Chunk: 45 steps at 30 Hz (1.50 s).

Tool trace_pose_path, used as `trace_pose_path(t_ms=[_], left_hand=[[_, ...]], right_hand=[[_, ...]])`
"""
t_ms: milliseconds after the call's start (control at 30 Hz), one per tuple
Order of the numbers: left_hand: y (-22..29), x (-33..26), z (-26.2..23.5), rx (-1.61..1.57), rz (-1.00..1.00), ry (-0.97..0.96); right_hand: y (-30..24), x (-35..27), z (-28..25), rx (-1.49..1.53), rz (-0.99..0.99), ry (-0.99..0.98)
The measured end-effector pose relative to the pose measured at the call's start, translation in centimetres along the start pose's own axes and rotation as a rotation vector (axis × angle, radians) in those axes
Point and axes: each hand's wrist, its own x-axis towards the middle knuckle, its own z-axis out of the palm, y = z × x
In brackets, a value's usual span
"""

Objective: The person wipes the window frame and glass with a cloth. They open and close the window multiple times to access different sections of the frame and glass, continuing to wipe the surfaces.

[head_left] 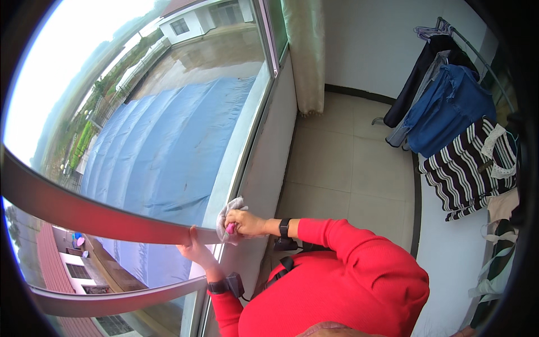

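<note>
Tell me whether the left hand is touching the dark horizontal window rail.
Touching. The head view shows the left hand with its fingers curled up over the lower edge of the dark horizontal window rail, no gap between them.

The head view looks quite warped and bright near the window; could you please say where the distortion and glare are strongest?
In the head view, the fisheye bends the window rail into an arc, most strongly toward the left rim; the sky at the upper left is blown out to white; the right hand with its grey cloth and the left hand near the centre are evenly lit and sharp; the corners are black.
</note>
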Motion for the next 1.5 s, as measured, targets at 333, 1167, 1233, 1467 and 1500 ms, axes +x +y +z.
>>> trace_pose_path(t_ms=[333, 1167, 1233, 1467, 1500], left_hand=[[2.6, 1.6, 1.8, 0.393, 0.558, 0.489], [3.3, 0.6, -0.9, 1.683, 0.499, 1.083], [3.4, 0.3, -2.2, 1.733, 0.431, 1.152], [4.1, -1.0, -6.9, 1.746, 0.337, 1.265], [4.4, -1.1, -7.5, 1.817, 0.331, 1.286]], right_hand=[[5.2, 2.9, -14.7, 0.42, 0.314, -0.071], [15.3, 9.2, -34.6, 0.558, 0.42, 0.365], [15.4, 9.2, -35.9, 0.468, 0.423, 0.382], [15.2, 9.6, -39.1, 0.482, 0.417, 0.412], [15.2, 9.8, -39.4, 0.477, 0.424, 0.404]])
